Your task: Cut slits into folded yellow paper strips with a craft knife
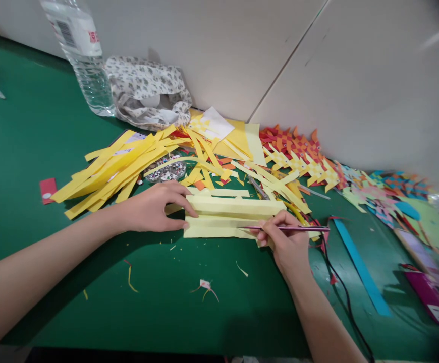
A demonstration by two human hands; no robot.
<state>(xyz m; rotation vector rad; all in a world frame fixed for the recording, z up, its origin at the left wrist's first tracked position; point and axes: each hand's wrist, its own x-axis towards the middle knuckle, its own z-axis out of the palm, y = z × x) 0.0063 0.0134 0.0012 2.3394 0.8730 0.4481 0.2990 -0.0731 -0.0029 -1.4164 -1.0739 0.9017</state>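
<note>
"Scraps of pale, ragged paper lie nearest, at seven o'clock from the creased, pale-yellow, rectangular paper sheet, our clock's centre on the green tabletop. What is done?"

"Some trimming, I judge. Toward four, the right hand has its fingers wrapped round a slim, purple, pointed tool, tip over the sheet."

"And the sheet's progress?"

"Lengthwise folds look done, but work on it seems unfinished; whether it carries marks I cannot tell. At nine, the left hand rests parted thumb and forefinger on its end, unclenched. Farther off, long, bright-yellow paper strips lie loose and unwoven at ten; a spiky, yellow, checked woven-paper piece toward two looks complete."

"Which way does the sheet point?"

"Long axis nine to three, folds alongside; neither short end reads as a front. The tool's tip faces nine."
</note>
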